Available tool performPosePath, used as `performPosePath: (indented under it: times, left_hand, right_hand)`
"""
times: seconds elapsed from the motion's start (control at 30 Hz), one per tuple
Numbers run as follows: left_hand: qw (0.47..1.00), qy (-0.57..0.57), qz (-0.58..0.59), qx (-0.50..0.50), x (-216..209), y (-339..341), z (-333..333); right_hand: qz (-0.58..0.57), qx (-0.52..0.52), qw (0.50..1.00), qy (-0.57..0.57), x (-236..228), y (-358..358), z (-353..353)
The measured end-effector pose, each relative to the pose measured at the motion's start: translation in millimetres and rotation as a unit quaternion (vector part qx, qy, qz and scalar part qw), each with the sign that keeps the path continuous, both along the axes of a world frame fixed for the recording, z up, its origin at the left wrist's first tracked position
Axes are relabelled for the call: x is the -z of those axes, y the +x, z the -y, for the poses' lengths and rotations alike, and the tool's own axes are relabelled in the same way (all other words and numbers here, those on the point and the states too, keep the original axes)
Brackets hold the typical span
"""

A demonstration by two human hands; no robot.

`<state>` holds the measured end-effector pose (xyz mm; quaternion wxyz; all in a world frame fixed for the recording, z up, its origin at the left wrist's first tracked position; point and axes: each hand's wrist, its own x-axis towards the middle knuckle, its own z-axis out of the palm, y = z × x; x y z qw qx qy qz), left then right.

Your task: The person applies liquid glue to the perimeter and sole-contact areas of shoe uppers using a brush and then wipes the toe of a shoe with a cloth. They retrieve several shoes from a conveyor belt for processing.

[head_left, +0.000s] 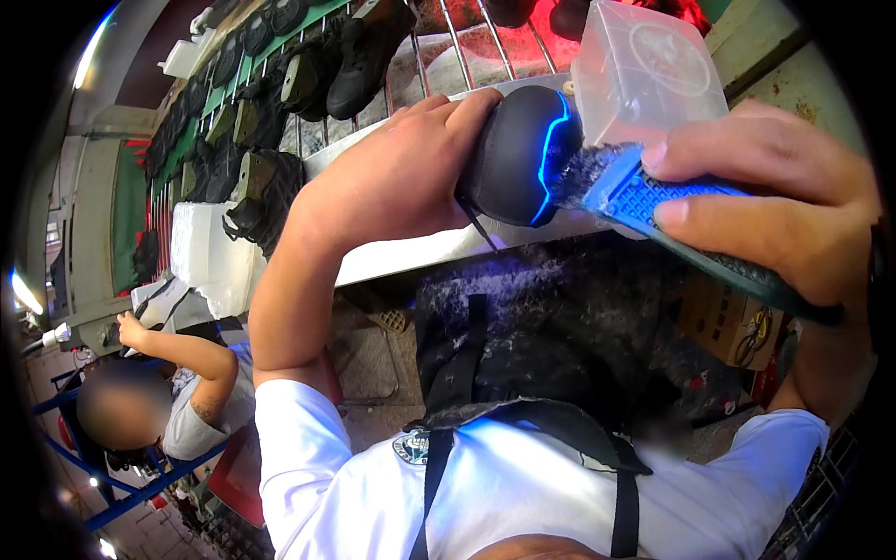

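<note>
My left hand (401,168) is wrapped round a black shoe (504,154), its rounded end turned toward my right. A bright blue glowing line runs across the shoe, and a dark lace or cord hangs below it. In my right hand (775,191) is a blue brush (644,201) with a textured grip, pinched between thumb and fingers. Its frayed grey bristles (586,175) touch the shoe just beyond the blue line. The inside of the shoe is hidden from here.
Behind the shoe, a translucent plastic box (644,79) stands by the white ledge (397,259). Metal rods carry several dark shoes (359,70) at upper left. A co-worker's arm (191,350) reaches out at lower left. A cardboard box (726,322) sits below, right.
</note>
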<state>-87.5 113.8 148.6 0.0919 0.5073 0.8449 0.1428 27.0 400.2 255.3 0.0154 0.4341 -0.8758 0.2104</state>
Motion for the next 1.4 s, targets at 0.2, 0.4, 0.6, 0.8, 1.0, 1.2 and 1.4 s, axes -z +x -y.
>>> performPosePath:
  times: [0.2,0.4,0.6,0.8,1.0,1.2,1.4]
  left_hand:
    - [0.993,0.067,0.069,0.062,-2,-12,16]
    - [0.992,0.067,0.098,0.037,8,-28,22]
    - [0.976,0.070,0.207,-0.004,16,-37,32]
    - [0.985,0.015,0.151,0.076,7,-45,33]
    - [0.989,0.000,0.128,0.072,8,-47,34]
    - [0.985,0.011,0.164,0.046,13,-50,31]
    - [0.937,-0.012,0.345,-0.055,9,-54,26]
  right_hand:
    - [0.206,0.075,0.864,-0.453,100,-4,-4]
    - [-0.041,0.103,0.890,-0.442,154,-18,38]
    - [0.078,0.075,0.963,-0.247,128,-12,17]
    - [0.152,0.172,0.915,-0.333,84,-27,-6]
    - [0.117,0.100,0.968,-0.197,64,-41,-9]
    - [0.007,0.070,0.992,-0.101,75,-37,0]
    - [0.023,0.104,0.980,-0.171,115,-27,10]
